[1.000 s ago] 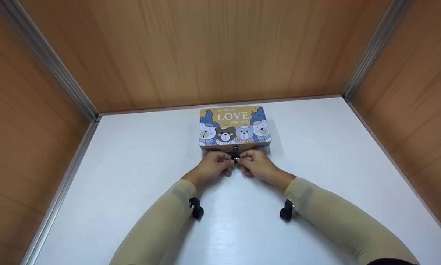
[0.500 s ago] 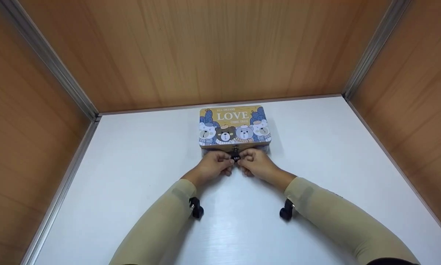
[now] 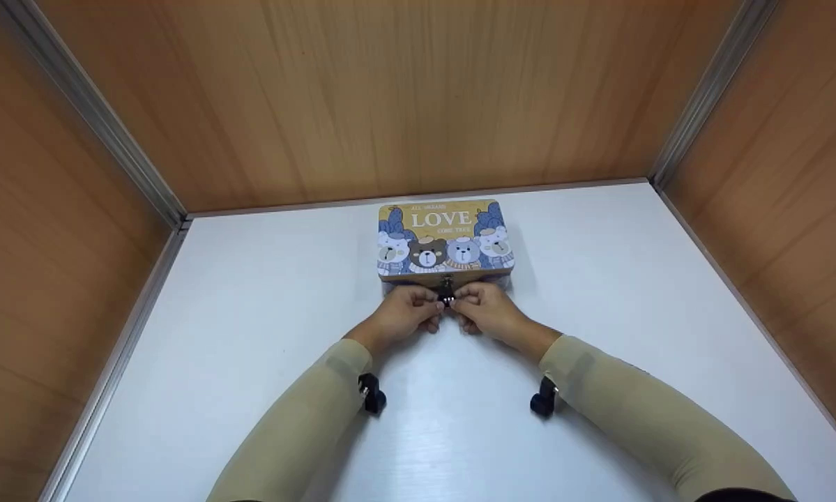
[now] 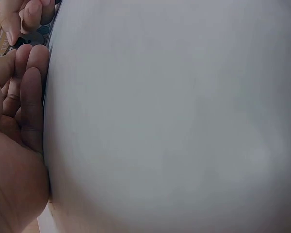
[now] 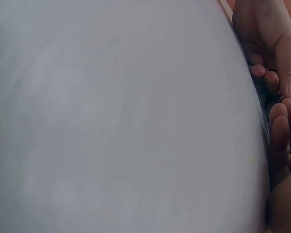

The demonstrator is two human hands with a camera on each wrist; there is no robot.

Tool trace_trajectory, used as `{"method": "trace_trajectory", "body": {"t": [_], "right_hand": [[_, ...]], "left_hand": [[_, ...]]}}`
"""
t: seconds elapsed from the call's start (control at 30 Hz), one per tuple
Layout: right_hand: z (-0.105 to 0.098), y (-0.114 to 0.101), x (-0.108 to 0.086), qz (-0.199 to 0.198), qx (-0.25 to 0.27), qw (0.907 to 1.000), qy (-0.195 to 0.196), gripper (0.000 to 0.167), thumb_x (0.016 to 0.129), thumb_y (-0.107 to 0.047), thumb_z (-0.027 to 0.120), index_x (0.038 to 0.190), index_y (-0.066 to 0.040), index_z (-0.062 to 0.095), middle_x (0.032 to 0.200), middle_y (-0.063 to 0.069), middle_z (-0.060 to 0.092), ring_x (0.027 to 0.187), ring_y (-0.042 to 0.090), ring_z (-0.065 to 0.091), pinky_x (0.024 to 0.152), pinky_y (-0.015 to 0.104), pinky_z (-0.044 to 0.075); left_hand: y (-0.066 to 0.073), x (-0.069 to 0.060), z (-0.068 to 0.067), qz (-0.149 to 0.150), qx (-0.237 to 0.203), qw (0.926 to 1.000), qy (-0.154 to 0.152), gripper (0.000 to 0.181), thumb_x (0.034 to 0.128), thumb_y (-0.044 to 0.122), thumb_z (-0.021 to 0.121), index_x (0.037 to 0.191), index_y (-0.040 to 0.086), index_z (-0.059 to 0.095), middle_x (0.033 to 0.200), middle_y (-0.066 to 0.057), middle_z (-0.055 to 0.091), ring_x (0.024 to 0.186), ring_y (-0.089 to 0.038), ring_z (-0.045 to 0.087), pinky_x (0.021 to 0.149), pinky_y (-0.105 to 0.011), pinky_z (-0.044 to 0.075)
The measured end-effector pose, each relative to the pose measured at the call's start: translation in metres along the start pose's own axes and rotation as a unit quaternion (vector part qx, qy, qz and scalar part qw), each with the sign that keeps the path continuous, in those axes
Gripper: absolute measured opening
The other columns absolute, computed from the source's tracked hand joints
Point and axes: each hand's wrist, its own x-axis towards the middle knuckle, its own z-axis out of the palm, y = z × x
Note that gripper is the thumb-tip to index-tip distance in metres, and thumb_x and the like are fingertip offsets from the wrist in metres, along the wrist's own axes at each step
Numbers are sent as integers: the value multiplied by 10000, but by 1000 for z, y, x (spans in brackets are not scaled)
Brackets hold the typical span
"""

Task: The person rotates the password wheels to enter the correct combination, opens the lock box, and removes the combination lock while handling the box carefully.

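While my left grip (image 3: 411, 311) and right grip (image 3: 486, 311) pinch the black padlock (image 3: 447, 296) between them, with the bear-printed box (image 3: 445, 240) just beyond, the padlock could slip if I press harder on one side

White counter (image 3: 250, 293), plain, smooth, slight sheen. Takes up middle and lower part of head view, back edge running a touch higher at right than left, sides spreading toward bottom corners. Paler streaky glare around lower centre. Directly on it: one rectangular box (image 3: 445, 240), upper centre of frame, close to back edge, flat on its base, lid down; lid yellow and blue, bear faces, "LOVE" printed. Left wrist view: counter fills centre and right, greyish, blurry. Right wrist view: same surface, left and centre.
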Motion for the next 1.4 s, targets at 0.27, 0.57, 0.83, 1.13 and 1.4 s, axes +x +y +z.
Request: {"method": "trace_trajectory", "body": {"t": [0.27,0.57,0.83,1.13,1.4], "right_hand": [[1,-2,-2,46,-53,10000,25,156,1057,-64,726,1191,16,714,744,-6,721,623,107,675,576,223,598],[1,-1,-2,-63,-115,9999,48,143,1077,-107,721,1155,12,730,706,-11,715,608,96,671,562,220,584],[1,-1,-3,-10,-56,10000,-25,133,1109,-139,714,1122,-8,734,693,-12,704,602,92,661,555,207,561],[1,-3,-4,-27,-93,10000,8,108,1066,-88,741,1130,-2,736,733,-8,718,616,101,669,567,213,590],[1,-4,-5,15,-146,9999,33,110,1064,-75,733,1146,-2,732,741,-11,717,622,103,668,570,215,589]], "left_hand": [[2,-1,0,-90,20,10000,20,144,1135,78,680,1174,-43,748,898,-38,757,768,-129,751,753,-261,662],[2,-1,0,-100,50,9999,7,158,1132,76,683,1189,-52,755,897,-44,763,766,-129,752,754,-262,665],[0,0,0,-69,-46,10000,-46,176,1141,72,671,1206,-76,741,900,-44,758,769,-118,743,759,-250,656],[0,0,0,-32,-33,10000,-22,166,1141,74,666,1186,-66,743,890,-31,750,763,-121,745,759,-258,666],[2,-1,-1,-93,21,9999,-37,155,1139,78,669,1181,-50,748,896,-33,754,772,-128,750,759,-260,666]]}}
